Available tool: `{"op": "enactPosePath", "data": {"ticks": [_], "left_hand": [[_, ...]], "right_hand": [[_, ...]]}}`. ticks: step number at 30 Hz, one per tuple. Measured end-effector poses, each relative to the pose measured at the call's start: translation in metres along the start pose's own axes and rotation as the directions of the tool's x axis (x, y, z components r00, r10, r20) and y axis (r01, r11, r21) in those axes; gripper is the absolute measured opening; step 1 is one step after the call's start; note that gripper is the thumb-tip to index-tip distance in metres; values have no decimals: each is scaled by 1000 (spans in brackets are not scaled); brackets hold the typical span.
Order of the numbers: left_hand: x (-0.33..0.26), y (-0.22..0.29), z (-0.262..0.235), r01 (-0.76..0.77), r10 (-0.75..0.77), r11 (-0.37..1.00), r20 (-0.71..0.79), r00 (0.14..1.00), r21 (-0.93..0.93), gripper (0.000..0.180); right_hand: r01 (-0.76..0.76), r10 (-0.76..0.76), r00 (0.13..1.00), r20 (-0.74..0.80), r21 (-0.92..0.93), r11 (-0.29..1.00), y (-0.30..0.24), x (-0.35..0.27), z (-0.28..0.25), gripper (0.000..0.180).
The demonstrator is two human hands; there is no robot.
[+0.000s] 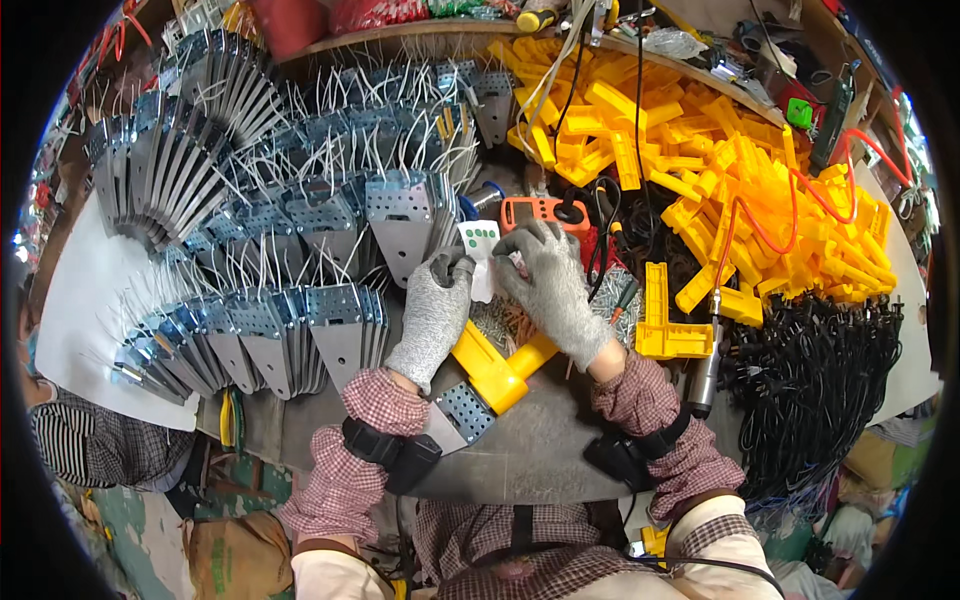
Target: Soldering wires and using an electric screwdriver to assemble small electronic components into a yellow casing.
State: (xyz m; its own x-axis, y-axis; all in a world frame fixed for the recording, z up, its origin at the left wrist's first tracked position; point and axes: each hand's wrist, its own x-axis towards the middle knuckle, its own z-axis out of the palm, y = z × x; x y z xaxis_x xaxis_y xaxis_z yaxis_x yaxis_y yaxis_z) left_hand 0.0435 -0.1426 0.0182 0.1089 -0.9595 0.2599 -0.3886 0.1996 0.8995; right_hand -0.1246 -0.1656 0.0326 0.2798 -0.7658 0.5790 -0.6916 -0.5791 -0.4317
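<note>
Left hand (436, 312) has fingers clamped on left edge of white sheet w/ green spots (479, 238), mid-frame. Right hand (550, 287) has fingers curled by its right edge, can't tell if pinching tbh. Prob label-peeling step imo, next move needs light pinch

White sheet (481, 240) w/ green dots is held at its edge by gloved L hand (436, 312); gloved R hand (548, 285) is poised at its other side. Btwn the forearms, a yellow L-shaped part (490, 372) and perf. metal plate (466, 412) are seen on gray bench (545, 450). Wired metal brackets (335, 325) are ranged at L; yellow housings (690, 150) are heaped upper R, blk cables (815, 390) bunched below.
</note>
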Motion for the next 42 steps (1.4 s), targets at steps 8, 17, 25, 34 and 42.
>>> {"op": "enactPosePath", "data": {"ticks": [8,17,25,34,42], "left_hand": [[-17,0,-2,-292,310,888,9,951,356,20],[-2,-7,8,-83,88,985,-24,996,154,19],[-8,-3,6,-222,235,905,7,972,364,21],[-6,-1,6,-110,114,951,5,993,289,26],[-166,6,-62,-415,199,732,412,889,540,80]], "right_hand": [[171,-176,984,-13,-162,972,-8,-6,7,23],[-90,86,996,29,148,985,5,8,20,17],[105,-107,994,-10,-144,984,-2,-3,17,20],[-146,136,989,59,231,962,5,8,21,17],[138,-112,945,308,-64,988,-7,-40,8,18]]}}
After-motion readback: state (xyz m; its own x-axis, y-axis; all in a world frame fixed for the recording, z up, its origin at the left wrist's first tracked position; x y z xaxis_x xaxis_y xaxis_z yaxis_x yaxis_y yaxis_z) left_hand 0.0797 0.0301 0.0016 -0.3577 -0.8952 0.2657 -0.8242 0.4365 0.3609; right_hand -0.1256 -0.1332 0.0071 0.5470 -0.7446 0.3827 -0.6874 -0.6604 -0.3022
